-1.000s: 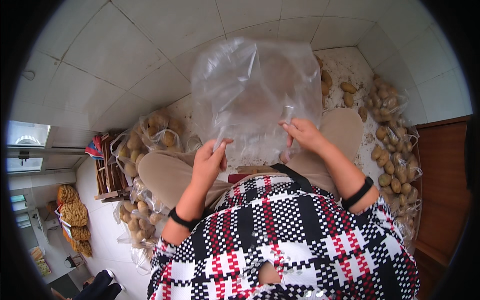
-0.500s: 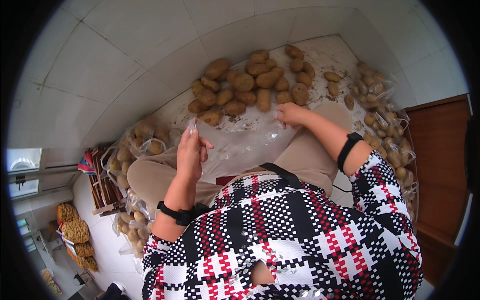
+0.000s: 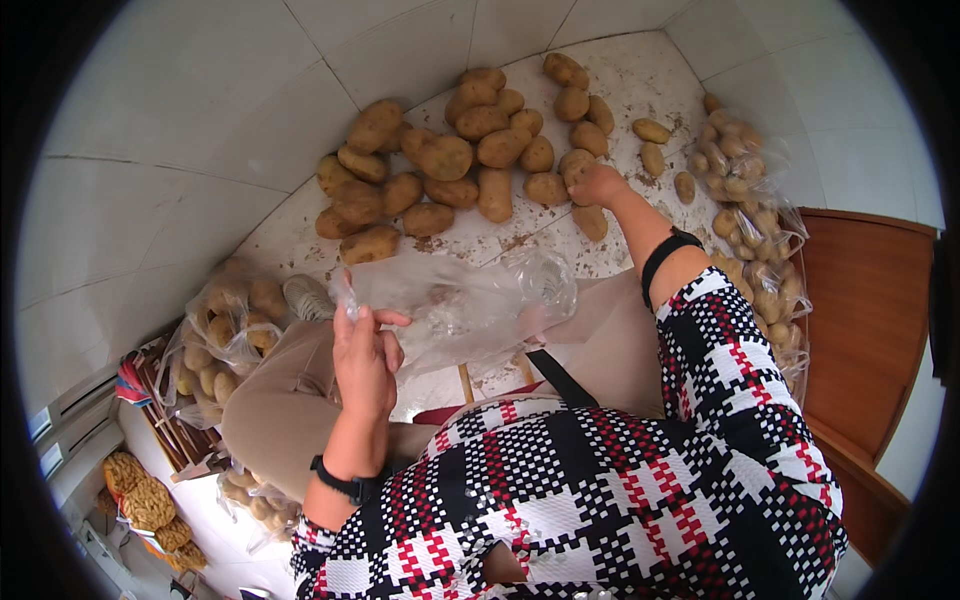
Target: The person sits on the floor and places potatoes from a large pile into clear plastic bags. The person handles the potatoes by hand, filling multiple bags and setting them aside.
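A clear plastic bag (image 3: 440,305) lies limp across my lap. My left hand (image 3: 365,355) pinches its left edge between thumb and fingers, with one finger sticking out to the right. Beyond the bag, my right hand (image 3: 600,187) reaches to the right side of a loose pile of brown potatoes (image 3: 445,158). Its fingers close on one potato (image 3: 577,166), which still rests among the others; the hand hides part of it. Another potato (image 3: 590,223) lies just under that hand.
Filled bags of potatoes (image 3: 765,230) line the right side, beside a brown wooden panel (image 3: 850,330). More filled bags (image 3: 215,345) stand at the left, near a wooden rack (image 3: 172,405). A tiled wall (image 3: 200,200) rises behind the pile. Dirt crumbs dot the white floor (image 3: 640,85).
My right hand has let go of the plastic bag and moved forward onto a potato. The bag's right end has dropped over my right leg. The view has shifted.
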Demonstrator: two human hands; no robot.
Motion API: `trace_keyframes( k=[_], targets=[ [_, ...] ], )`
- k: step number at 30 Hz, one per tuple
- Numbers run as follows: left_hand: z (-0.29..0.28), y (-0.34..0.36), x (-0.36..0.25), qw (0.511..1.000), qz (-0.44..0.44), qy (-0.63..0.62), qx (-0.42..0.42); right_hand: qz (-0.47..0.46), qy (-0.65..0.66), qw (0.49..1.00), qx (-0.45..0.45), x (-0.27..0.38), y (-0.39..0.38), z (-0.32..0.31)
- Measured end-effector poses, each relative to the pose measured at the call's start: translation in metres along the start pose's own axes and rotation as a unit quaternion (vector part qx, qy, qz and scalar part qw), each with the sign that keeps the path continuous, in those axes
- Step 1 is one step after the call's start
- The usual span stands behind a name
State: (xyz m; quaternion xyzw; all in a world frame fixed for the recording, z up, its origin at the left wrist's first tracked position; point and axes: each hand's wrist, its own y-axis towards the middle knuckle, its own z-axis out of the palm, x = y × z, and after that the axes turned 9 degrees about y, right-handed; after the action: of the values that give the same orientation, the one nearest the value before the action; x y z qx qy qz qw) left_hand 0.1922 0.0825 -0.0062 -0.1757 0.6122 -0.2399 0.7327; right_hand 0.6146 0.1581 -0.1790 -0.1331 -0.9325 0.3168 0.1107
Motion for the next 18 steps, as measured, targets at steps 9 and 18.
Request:
trace_keyframes(
  k=[9,18],
  targets=[
    [0.006,0.010,-0.011,0.999,0.006,-0.045,-0.021,0.244,0.268,0.920,-0.145,-0.009,0.030,0.043],
    [0.002,0.015,-0.013,0.996,0.069,-0.013,-0.056,0.235,0.315,0.886,-0.248,-0.013,0.038,0.064]
  ],
)
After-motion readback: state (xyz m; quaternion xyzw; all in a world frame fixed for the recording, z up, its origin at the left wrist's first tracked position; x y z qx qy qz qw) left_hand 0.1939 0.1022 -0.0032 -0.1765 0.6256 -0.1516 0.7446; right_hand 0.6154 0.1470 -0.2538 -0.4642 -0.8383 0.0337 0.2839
